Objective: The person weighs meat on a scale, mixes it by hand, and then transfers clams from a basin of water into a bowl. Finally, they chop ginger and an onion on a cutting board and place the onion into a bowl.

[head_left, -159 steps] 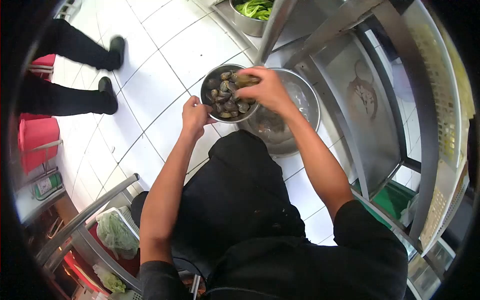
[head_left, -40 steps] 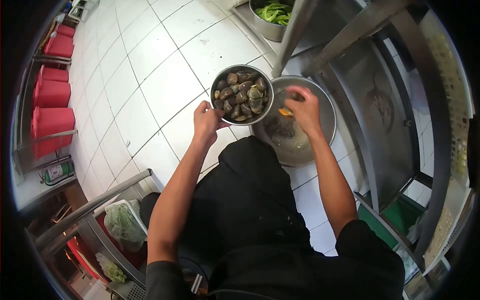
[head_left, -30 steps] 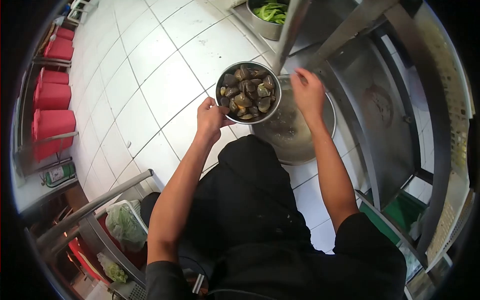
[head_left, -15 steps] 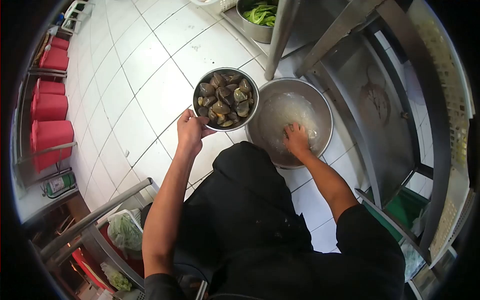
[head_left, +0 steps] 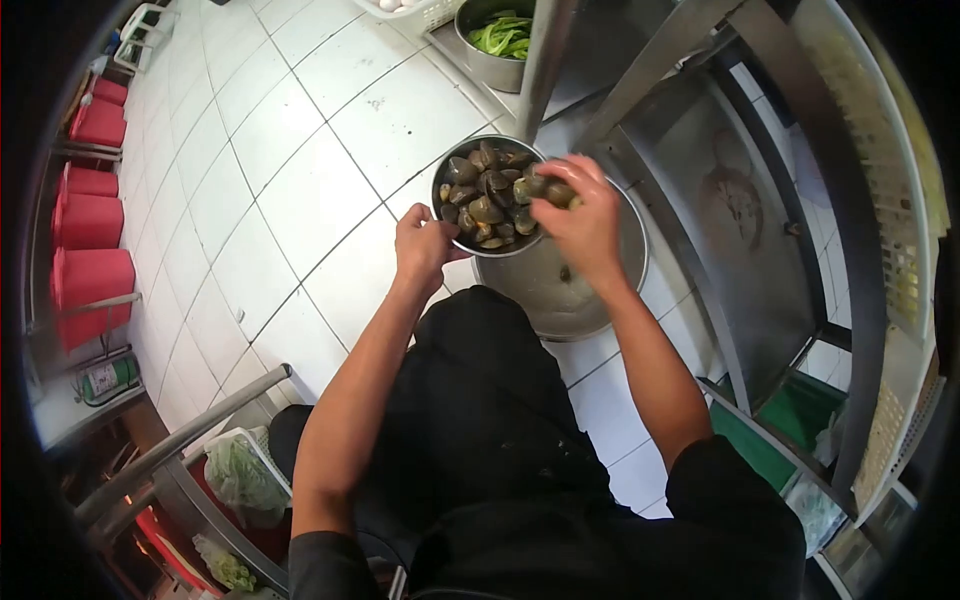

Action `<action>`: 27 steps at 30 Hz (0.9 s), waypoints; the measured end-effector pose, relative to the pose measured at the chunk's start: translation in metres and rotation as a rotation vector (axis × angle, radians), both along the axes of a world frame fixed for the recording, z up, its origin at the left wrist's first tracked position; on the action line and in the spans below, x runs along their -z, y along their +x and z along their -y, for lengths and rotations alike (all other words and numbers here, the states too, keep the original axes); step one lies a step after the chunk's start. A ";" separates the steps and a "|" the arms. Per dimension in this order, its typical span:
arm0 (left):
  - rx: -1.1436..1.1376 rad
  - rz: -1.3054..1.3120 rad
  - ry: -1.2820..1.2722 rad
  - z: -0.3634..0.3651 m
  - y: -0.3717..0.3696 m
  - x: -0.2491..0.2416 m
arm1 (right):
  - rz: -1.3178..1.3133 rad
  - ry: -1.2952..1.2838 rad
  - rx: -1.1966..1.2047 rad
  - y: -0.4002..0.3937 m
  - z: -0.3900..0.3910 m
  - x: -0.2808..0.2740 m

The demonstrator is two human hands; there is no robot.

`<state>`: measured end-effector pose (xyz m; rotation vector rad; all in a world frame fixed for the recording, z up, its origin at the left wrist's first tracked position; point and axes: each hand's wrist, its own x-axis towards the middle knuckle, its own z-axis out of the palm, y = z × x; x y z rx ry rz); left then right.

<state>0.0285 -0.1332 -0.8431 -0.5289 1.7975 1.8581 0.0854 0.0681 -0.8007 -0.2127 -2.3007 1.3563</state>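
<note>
My left hand (head_left: pixel 424 243) grips the rim of a small metal bowl (head_left: pixel 438 192) at its near left side, holding it up over the floor. Brown clams (head_left: pixel 487 208) are heaped inside it. At the bowl's right edge, my right hand (head_left: pixel 580 215) is closed around a few clams (head_left: pixel 545 187), the fingers wet. Beneath and to the right sits a larger metal basin (head_left: pixel 640 240) with cloudy water (head_left: pixel 560 290), partly covered by the bowl and my right hand. A small dark piece (head_left: pixel 565 273) shows in that water.
A metal rack (head_left: pixel 690 250) stands close on the right. Ahead, a metal pot (head_left: pixel 490 62) holds green vegetables (head_left: pixel 500 36). Red bins (head_left: pixel 90 290) line the far left. Bagged greens (head_left: pixel 243 478) lie behind a metal rail (head_left: pixel 190 440) at lower left. White tiles (head_left: pixel 330 200) cover the floor.
My right hand has come up out of the basin water with clams and moved to the bowl's right edge. My left hand has shifted the bowl right, over the basin's edge.
</note>
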 end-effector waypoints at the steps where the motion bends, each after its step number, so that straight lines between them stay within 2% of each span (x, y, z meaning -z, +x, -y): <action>1: -0.007 -0.001 0.007 -0.002 0.002 -0.003 | -0.016 0.037 -0.023 -0.007 0.016 -0.017; 4: -0.007 -0.018 -0.008 -0.013 0.007 -0.017 | 0.010 0.304 -0.078 -0.018 0.045 -0.021; 7: 0.004 -0.017 0.019 -0.030 0.009 -0.017 | 0.044 0.473 -0.105 -0.010 0.040 -0.033; 10: 0.016 -0.012 -0.026 -0.032 0.009 -0.007 | 0.092 0.344 -0.102 -0.011 0.008 -0.044; 11: 0.024 -0.010 -0.053 -0.033 0.008 -0.009 | 0.202 0.327 -0.111 -0.014 -0.004 -0.040; 13: 0.050 -0.014 -0.080 -0.035 0.010 -0.017 | 0.304 0.371 -0.210 -0.018 -0.019 -0.031; 17: 0.057 0.013 0.055 -0.035 0.011 -0.030 | 0.389 0.418 -0.336 -0.027 -0.027 -0.004; 20: 0.054 0.014 0.075 -0.043 0.013 -0.021 | 0.294 0.310 -0.349 -0.023 -0.043 0.006; 23: 0.071 0.018 0.124 -0.045 0.013 -0.020 | 0.309 0.090 -0.202 -0.015 -0.052 -0.004; 26: 0.072 0.010 0.127 -0.043 0.010 -0.014 | 0.284 -0.598 -0.130 -0.003 -0.070 -0.001; 27: 0.090 0.017 0.122 -0.043 0.008 -0.006 | 0.278 -0.641 -0.139 0.001 -0.078 0.000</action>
